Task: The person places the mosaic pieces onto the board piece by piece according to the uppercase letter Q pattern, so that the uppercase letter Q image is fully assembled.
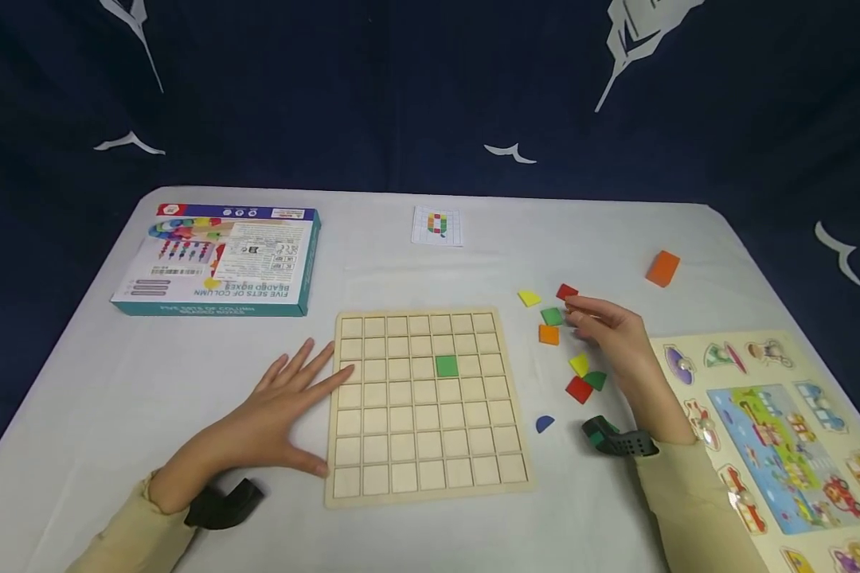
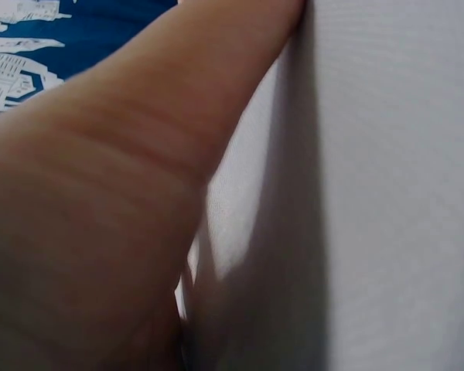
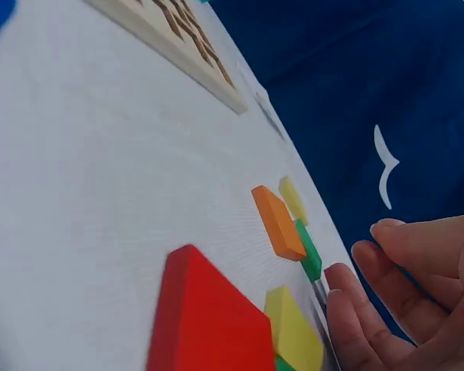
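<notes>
My left hand (image 1: 279,418) lies spread beside a wooden grid board (image 1: 401,419), its index fingertip over the left rim and its thumb near the lower left edge. One green square tile (image 1: 447,366) sits in a cell of the board. Right of the board, my right hand (image 1: 612,334) hovers with loosely bent fingers, fingertips at a red tile (image 1: 566,292); whether they touch it cannot be told. Nothing shows between its thumb and fingers in the right wrist view. Close by lie a green tile (image 1: 552,317), an orange square (image 1: 549,334) and a yellow piece (image 1: 529,298).
Nearer me lie another yellow piece (image 1: 579,364), a red square (image 1: 579,390), a green piece (image 1: 596,380) and a blue half-circle (image 1: 545,423). A pattern card (image 1: 437,226), a box (image 1: 215,263), an orange block (image 1: 662,269) and a picture puzzle (image 1: 788,454) surround the board.
</notes>
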Available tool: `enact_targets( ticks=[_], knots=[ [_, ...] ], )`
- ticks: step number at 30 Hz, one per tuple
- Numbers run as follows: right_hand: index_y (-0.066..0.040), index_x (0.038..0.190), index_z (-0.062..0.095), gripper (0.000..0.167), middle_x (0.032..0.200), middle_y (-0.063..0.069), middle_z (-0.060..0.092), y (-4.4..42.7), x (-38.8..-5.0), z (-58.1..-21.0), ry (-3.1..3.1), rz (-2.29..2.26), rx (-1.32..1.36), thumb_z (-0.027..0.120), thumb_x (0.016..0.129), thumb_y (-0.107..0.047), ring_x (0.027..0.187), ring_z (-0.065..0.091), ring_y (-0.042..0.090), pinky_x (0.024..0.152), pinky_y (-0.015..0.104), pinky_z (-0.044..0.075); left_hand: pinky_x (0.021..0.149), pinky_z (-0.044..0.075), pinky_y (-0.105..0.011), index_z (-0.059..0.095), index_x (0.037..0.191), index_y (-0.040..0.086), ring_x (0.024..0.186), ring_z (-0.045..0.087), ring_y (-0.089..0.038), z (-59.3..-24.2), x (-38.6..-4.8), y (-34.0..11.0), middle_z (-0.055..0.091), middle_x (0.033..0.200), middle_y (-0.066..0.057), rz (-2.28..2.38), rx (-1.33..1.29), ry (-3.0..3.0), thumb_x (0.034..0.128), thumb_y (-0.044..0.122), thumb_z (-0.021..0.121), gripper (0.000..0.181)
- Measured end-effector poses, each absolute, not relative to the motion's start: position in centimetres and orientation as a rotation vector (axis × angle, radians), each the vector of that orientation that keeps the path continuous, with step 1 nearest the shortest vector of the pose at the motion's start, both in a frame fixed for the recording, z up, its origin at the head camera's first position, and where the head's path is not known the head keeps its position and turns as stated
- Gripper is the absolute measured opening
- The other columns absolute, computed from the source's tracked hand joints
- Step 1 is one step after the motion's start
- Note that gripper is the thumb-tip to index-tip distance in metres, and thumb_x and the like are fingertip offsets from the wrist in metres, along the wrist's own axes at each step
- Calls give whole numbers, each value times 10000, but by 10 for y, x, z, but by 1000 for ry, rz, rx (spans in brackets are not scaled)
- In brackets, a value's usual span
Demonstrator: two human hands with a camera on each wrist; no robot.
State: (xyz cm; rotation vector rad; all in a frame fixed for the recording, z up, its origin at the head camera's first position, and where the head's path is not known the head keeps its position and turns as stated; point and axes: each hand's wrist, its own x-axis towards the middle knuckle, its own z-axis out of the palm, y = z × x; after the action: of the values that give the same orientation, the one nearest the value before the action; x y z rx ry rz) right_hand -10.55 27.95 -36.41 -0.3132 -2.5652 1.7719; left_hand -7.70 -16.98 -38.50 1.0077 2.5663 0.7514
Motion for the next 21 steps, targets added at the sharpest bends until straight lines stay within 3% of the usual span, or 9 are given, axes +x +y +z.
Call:
enact_targets(
  ticks=[8,15,21],
  knots=[
    [-37,1281,568,368,1266,130,543,276,-115,-372,-2731,1580,-349,570,946,-189,1048,470,186,770,121,436,1054,-54,-533,243,1499,207,1383,-116,-313,-386,-74,-168,20,1557,-85,765,1018,2569,540,731,693,1182],
    [-20,1187,636,281,1030,141,593,272,-119,-376,-2807,1357,-198,594,912,-58,832,459,220,591,163,404,1052,-49,-546,245,1498,204,1383,-121,-311,-384,-75,-169,14,1558,-80,758,1012,2575,530,743,682,1191],
    [-23,1163,643,273,967,136,557,270,-119,-375,-2815,1283,-145,595,894,-7,803,447,236,549,157,388,1052,-50,-548,252,1496,195,1382,-125,-311,-383,-75,-169,13,1557,-86,762,1003,2574,525,736,690,1195]
  ],
)
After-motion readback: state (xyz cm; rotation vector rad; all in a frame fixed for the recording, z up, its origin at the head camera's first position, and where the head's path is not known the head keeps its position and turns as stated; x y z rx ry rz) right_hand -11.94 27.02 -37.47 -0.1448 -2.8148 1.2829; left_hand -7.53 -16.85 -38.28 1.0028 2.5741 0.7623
